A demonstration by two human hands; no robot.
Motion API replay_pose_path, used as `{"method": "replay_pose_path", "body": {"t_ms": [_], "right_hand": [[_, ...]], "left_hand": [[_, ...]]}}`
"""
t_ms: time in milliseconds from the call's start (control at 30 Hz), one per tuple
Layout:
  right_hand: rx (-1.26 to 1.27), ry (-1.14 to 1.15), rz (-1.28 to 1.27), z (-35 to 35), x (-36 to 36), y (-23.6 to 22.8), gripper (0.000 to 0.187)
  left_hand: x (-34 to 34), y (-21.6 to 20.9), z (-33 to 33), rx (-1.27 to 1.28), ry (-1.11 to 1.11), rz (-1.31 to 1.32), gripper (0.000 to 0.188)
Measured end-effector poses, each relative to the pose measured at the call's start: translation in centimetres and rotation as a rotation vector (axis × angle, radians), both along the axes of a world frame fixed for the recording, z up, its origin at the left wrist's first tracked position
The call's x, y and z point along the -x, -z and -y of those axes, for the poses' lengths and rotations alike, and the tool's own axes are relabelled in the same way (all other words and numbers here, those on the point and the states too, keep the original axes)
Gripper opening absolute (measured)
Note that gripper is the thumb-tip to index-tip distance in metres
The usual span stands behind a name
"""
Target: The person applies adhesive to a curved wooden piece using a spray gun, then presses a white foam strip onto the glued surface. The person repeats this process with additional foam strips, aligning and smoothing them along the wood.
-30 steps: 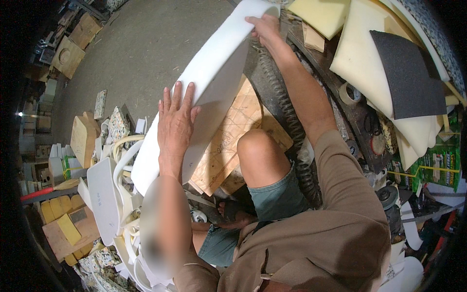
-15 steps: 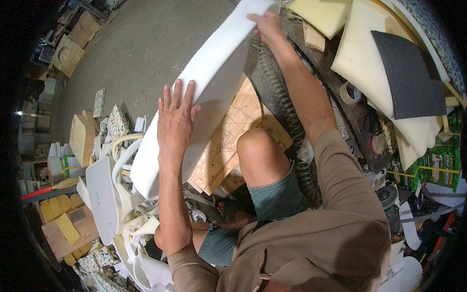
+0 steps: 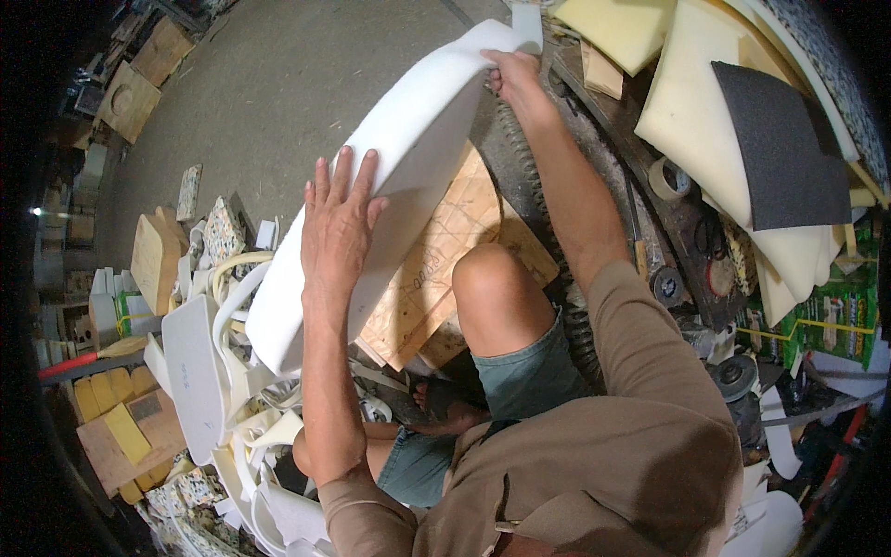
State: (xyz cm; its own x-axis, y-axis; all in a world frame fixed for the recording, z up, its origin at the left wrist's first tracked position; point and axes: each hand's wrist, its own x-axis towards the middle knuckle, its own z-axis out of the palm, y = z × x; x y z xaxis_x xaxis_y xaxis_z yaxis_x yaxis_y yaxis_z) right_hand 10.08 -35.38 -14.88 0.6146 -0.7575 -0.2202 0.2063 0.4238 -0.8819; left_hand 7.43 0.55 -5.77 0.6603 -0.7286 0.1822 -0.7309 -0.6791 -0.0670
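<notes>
Handwriting (image 3: 430,266) marks the board (image 3: 469,200). My left hand (image 3: 336,237) lies flat on white foam (image 3: 408,110); my partly hidden right hand (image 3: 515,76) grips it.

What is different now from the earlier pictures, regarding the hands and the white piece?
The right hand's grip and the far end of the white piece have moved down in the picture; nothing was taken up or released. The left hand's grip stays on the piece's edge, and the wooden board lies as before.
</notes>
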Motion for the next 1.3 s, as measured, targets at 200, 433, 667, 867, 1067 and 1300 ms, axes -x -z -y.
{"method": "replay_pose_path", "body": {"t_ms": [200, 433, 667, 867, 1067, 1300], "right_hand": [[-0.122, 0.08, 0.068, -2.2, 0.9, 2.2, 0.018], [1.142, 0.449, -0.617, -1.8, 3.7, -2.6, 0.05], [1.762, -0.444, -0.842, -8.1, 1.3, -7.6, 0.078], [2.04, -0.47, -0.475, -17.4, 5.8, -5.2, 0.08], [2.079, -0.71, -0.383, -18.5, 7.7, -7.3, 0.086], [2.02, -0.665, -0.516, -22.1, 4.9, -8.5, 0.084]], "left_hand": [[0.1, -0.2, -0.4, -0.006, 0.049, 0.008, 0.068], [0.5, -0.9, -0.7, -0.016, 0.088, -0.035, 0.082], [0.2, -1.0, -1.1, -0.031, 0.077, -0.082, 0.113], [0.0, -1.0, -1.9, 0.072, 0.101, -0.125, 0.123], [1.3, -1.8, -13.5, 0.168, -0.457, -0.104, 0.082], [3.4, 4.0, -21.8, 1.137, -0.808, -0.726, 0.086]]}}
